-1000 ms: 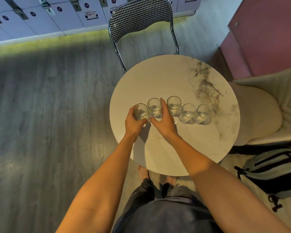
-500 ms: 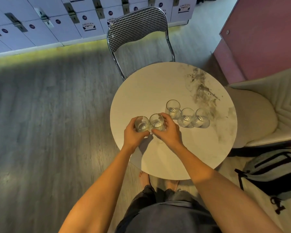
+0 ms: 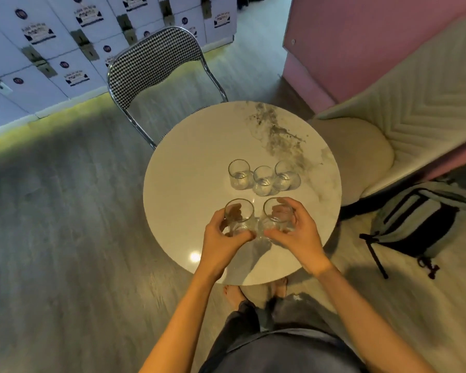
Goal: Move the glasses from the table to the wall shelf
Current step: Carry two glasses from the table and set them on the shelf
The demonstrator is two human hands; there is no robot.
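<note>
My left hand (image 3: pixel 222 242) is wrapped around a clear tumbler (image 3: pixel 238 215), held above the near part of the round marble table (image 3: pixel 194 181). Right beside it, my right hand (image 3: pixel 297 236) grips a second clear tumbler (image 3: pixel 277 215). The two held glasses are close together, nearly touching. Three more clear glasses stand upright in a tight row on the table beyond my hands: one at the left (image 3: pixel 239 174), one in the middle (image 3: pixel 263 180), one at the right (image 3: pixel 283 175). No wall shelf is in view.
A houndstooth chair (image 3: pixel 156 68) with a chrome frame stands at the table's far side. A cream padded chair (image 3: pixel 382 135) is at the right, against a pink wall. A grey backpack (image 3: pixel 417 219) lies on the floor. White lockers (image 3: pixel 65 41) line the back.
Both hands have lifted their glasses out of the row and drawn them toward me. Three glasses stay behind on the table. The view has tilted up a little.
</note>
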